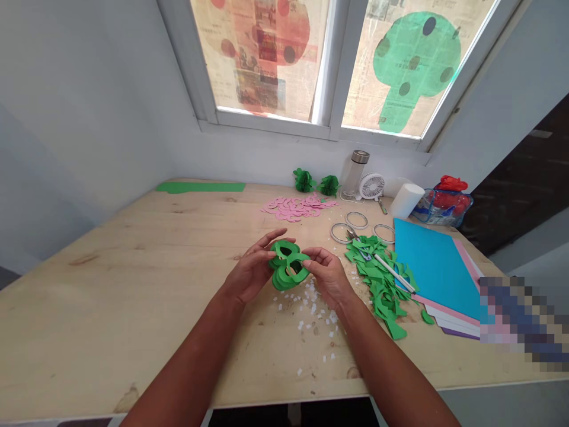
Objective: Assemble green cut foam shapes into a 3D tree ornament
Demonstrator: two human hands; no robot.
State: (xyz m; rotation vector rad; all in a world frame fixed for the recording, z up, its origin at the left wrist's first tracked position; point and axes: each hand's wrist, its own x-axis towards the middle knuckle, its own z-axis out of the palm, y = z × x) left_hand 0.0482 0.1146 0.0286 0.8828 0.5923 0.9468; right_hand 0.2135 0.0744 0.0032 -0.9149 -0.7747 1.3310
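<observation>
A green layered paper piece (pixel 284 279) with rounded lobes and two openings is held between my hands above the middle of the table. My left hand (pixel 253 270) grips its left side, thumb on the front layer. Its right edge is pinched between the thumb and fingers of my right hand (pixel 328 274). Small white paper bits (pixel 313 299) lie scattered beneath and to the right. Green paper scraps (pixel 382 284) are heaped beyond my right hand, with scissors (pixel 359 244) and a white pen (pixel 393 273) on them.
Pink paper cutouts (pixel 297 207) lie behind the hands, near two green paper shapes (pixel 304 179). Tape rings (pixel 356 220), a bottle (pixel 354 175), a small fan (pixel 371 187) and a white roll (pixel 406 200) stand or lie back right. Blue sheets (pixel 438 261) lie at right.
</observation>
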